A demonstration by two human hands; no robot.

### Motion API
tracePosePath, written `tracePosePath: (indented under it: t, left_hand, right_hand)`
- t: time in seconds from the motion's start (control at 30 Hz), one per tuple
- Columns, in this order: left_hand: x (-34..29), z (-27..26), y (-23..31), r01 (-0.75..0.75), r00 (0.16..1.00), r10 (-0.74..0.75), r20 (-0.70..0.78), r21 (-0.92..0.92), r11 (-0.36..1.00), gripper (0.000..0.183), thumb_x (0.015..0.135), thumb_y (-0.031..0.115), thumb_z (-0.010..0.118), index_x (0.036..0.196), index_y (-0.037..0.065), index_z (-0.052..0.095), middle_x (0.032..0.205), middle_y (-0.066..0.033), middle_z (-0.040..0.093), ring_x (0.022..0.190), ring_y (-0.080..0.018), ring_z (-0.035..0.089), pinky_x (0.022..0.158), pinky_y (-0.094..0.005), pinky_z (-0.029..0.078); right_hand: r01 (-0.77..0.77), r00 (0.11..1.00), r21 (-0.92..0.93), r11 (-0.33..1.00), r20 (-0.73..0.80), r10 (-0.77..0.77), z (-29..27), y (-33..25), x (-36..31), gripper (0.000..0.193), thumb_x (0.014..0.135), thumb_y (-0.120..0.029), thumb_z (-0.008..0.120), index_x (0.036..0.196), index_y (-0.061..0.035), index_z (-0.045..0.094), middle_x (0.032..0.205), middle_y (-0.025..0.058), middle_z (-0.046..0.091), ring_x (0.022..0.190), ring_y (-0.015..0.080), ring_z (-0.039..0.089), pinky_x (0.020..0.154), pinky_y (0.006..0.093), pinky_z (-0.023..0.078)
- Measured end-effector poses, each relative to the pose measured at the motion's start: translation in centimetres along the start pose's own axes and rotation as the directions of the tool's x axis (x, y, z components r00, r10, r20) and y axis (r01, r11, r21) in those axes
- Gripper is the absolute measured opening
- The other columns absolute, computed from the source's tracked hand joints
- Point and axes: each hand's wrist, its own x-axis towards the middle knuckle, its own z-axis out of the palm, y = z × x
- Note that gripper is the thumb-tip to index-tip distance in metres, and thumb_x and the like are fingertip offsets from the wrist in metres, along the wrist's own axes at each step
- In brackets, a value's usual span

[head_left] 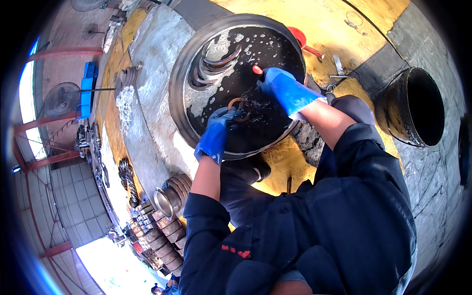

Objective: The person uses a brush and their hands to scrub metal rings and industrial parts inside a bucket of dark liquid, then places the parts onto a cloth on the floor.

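Observation:
A wide round basin [178,93] of dark, foamy liquid stands in front of me. My left hand [216,129], in a blue rubber glove, grips a copper-coloured ring [238,99] just above or at the liquid's surface. My right hand [285,87], gloved the same way, reaches over the basin's right side with its fingers closed around a red-ended handle [257,69]. What is on the other end of that handle is hidden. Several curved metal pieces [222,64] lie partly in the liquid at the basin's left.
Behind the basin's right rim is a red long-handled dipper or pan [298,36]. A black open drum [409,109] stands at the right. Stacked round metal parts [164,241] and a metal bowl [164,203] are at the lower left. A small metal tool [338,65] lies on the yellow floor.

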Motion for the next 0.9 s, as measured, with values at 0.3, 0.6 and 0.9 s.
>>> tracePosePath:
  t: [0.3, 0.6, 0.9]
  left_hand:
    - [-0.2, -1.6, -3.0, -0.248, 0.959, 0.271, 0.08, -0.22, 0.943, 0.028, 0.096, 0.015, 0.071, 0.122, 0.004, 0.071, 0.105, -0.0043, 0.075, 0.087, -0.0124, 0.069, 0.074, -0.0253, 0.052]
    - [-1.3, -0.2, -1.7, -0.221, 0.973, 0.203, -0.107, -0.204, 0.954, 0.026, 0.093, 0.018, 0.075, 0.114, 0.003, 0.073, 0.098, -0.0034, 0.075, 0.084, -0.0103, 0.066, 0.071, -0.0237, 0.051]
    - [-2.1, -1.4, -0.9, -0.037, 0.999, 0.047, 0.02, -0.336, 0.941, 0.029, 0.095, 0.019, 0.072, 0.12, 0.005, 0.068, 0.101, -0.0053, 0.074, 0.09, -0.0141, 0.069, 0.075, -0.0275, 0.053]
  right_hand:
    - [0.248, 0.932, 0.598, 0.762, 0.065, -0.355, 4.5, -4.0, -2.4, 0.028, 0.097, -0.029, 0.067, 0.117, -0.0099, 0.073, 0.106, 0.0065, 0.077, 0.099, 0.0145, 0.069, 0.093, 0.0314, 0.052]
    - [-0.141, 0.988, 0.464, 0.875, 0.003, 0.157, 7.1, 0.4, 2.4, 0.037, 0.09, -0.038, 0.069, 0.104, -0.0048, 0.076, 0.096, 0.0115, 0.077, 0.09, 0.0202, 0.071, 0.086, 0.0352, 0.054]
    - [0.117, 0.978, 0.726, 0.678, 0.035, -0.206, 5.6, -3.3, -0.1, 0.03, 0.097, -0.028, 0.064, 0.117, -0.0075, 0.073, 0.102, 0.0063, 0.075, 0.093, 0.0142, 0.068, 0.086, 0.0326, 0.053]
